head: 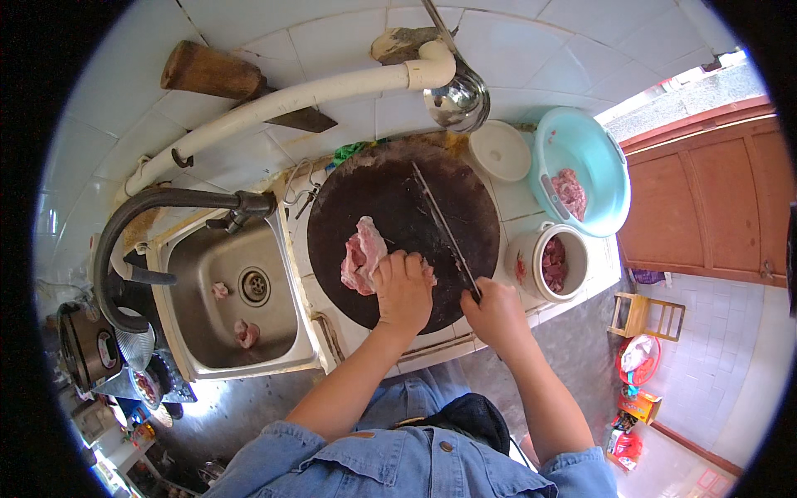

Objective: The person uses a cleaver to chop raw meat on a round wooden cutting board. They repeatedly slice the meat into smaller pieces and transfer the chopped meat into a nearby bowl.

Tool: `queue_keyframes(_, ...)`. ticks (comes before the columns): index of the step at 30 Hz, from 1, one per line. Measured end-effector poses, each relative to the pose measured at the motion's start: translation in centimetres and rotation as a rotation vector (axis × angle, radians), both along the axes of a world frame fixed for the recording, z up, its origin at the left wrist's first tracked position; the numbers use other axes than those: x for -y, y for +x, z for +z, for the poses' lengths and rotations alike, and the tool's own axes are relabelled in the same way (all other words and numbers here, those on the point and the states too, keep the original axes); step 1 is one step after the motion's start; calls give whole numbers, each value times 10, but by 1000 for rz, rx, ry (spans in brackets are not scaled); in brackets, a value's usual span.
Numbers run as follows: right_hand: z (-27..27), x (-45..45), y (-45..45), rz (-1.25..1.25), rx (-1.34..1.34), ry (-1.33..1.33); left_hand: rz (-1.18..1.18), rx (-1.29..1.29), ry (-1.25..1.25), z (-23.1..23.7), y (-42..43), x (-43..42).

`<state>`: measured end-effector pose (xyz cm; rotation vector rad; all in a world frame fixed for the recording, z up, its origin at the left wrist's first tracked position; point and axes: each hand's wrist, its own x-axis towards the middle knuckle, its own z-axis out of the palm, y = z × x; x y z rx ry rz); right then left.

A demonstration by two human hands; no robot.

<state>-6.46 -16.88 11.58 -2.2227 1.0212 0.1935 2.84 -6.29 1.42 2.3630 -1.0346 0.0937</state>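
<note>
A large piece of raw meat (363,258) lies on a round, dark chopping board (373,187). My left hand (405,289) rests over its right part, fingers curled on it; a bit of meat shows past my fingertips. In my right hand (498,311) is the handle of a kitchen knife (445,227), probably a cleaver seen nearly edge-on. Its blade stands over the board's right half, apart from the meat. The part of the meat under my left palm is hidden.
Left of the board is a steel sink (205,348) with meat scraps (246,333) and a black faucet (187,198). To the right stand a white pot (529,264) of cut meat, a light-blue basin (598,168) with meat, and a white lid (500,150). A ladle (457,99) hangs above.
</note>
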Motion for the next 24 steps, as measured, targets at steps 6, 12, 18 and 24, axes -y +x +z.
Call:
queue_keyframes(6,14,-30,-42,-11,-106,147,1,22,231,3,0,-2)
queue_keyframes(12,6,-38,-44,3,-177,208,-3,-66,294,4,0,0)
queue_keyframes(18,-22,-33,10,-19,108,90,-31,-73,268,3,1,-1)
queue_keyframes(24,-5,-12,7,-60,33,11,-41,-92,238,5,2,-7)
